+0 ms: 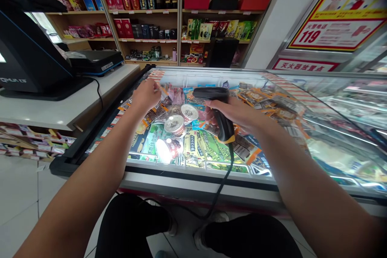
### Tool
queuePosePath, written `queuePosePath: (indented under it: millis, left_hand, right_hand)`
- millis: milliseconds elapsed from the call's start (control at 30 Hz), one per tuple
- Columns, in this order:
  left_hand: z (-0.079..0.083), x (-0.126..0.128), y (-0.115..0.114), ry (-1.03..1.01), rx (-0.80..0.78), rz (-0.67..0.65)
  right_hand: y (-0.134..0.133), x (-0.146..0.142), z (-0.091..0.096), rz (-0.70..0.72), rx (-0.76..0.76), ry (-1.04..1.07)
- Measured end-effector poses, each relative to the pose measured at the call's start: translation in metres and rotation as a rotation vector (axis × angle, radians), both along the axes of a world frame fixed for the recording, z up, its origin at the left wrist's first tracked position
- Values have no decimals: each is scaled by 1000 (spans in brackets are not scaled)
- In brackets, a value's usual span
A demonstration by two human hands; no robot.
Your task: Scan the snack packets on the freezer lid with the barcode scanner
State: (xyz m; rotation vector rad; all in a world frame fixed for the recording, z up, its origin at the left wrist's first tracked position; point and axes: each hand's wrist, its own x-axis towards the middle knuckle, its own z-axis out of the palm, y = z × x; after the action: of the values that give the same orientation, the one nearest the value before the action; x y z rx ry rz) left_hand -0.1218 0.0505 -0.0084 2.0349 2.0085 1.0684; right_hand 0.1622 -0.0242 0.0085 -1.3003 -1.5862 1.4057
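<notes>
My right hand (234, 112) grips the handle of a black barcode scanner (215, 97), its head pointing left over an open chest freezer (211, 177). A black cable (222, 185) hangs from the scanner over the freezer's front edge. My left hand (146, 94) reaches into the freezer at its far left and touches packets there; what its fingers hold is hidden. Between the two hands lie round foil-lidded cups (174, 124), and green wrapped packs (208, 149) sit nearer the front.
A white counter (60, 111) at the left carries a black till screen (27, 56) and a flat black device (95, 61). Shelves of boxes and bottles (145, 8) line the back wall. A glass lid (341, 129) covers the freezer's right side. My legs are below.
</notes>
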Motion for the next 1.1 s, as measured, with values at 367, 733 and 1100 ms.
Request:
queuePosePath:
  millis: [367, 733, 1100]
  left_hand:
    - [-25, 70, -46, 154, -305, -699]
    - [-35, 98, -55, 170, -379, -457]
    - [-12, 59, -35, -229, -451, -662]
  right_hand:
    - [2, -7, -11, 0, -16, -75]
    - [4, -28, -12, -139, 47, 302]
    - [8, -15, -8, -193, 96, 204]
